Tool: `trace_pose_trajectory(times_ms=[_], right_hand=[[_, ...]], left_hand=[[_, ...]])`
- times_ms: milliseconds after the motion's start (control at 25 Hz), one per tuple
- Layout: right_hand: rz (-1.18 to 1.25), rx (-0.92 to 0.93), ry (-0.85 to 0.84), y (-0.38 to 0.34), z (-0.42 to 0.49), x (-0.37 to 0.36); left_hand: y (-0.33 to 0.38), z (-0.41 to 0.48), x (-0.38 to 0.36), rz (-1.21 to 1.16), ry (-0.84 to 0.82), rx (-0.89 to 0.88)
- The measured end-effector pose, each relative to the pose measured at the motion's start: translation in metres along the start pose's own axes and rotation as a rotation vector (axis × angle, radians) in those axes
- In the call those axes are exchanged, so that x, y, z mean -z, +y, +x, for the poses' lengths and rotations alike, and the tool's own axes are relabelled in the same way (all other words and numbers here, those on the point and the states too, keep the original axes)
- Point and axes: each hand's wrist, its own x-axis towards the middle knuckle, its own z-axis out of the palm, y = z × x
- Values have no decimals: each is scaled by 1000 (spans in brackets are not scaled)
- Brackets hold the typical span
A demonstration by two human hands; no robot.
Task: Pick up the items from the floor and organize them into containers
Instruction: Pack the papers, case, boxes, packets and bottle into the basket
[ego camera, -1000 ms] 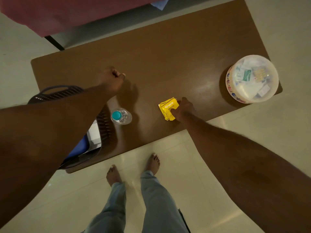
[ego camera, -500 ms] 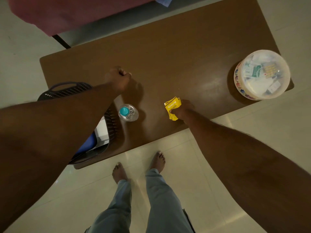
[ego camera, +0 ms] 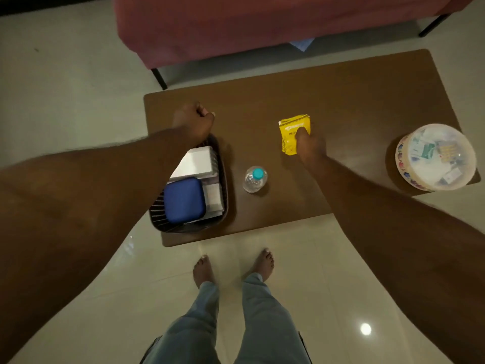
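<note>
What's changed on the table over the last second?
The right hand, holding the yellow packet throughout, has moved it away from the near edge of the table, to beyond the bottle. The left hand stays fisted by the basket; bottle, basket and lidded tub are unmoved.

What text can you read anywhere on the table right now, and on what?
Yellow packet: "MA…", the rest hidden under the right hand; the white line above is blurred.
Packets in the round lidded container: print too small to read.
Bottle: nothing readable.
</note>
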Motion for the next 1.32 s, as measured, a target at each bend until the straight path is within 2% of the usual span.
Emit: trace_pose_trajectory(times_ms=[160, 320, 520, 600, 680, 920, 1120, 1200, 1320], right_hand=[[-123, 214, -161, -65, -24, -40], [-385, 402, -532, -90, -60, -88], [-1036, 553, -942, -63, -96, -134], [-1203, 576, -1029, -53, -105, -147], [-1310, 618, -1003, -47, -111, -160], [-1487, 770, -750, -27, -117, -174], [-1550, 782, -656, -14, -123, -182], [-1484, 772, -689, -16, -119, -178], [-1140, 690, -812, -36, -109, -168]], left_hand=[[-45, -9, 55, -34, 81, 48], [-89, -20, 87, -62, 120, 125], [-136, -30, 106, -84, 121, 210], [-149, -32, 109, -86, 117, 230], [-159, -33, 110, -93, 114, 247], [-175, -28, 103, -78, 110, 264], [-176, -20, 94, -67, 98, 279], [-170, -18, 92, -72, 101, 281], [-152, -15, 89, -87, 121, 252]])
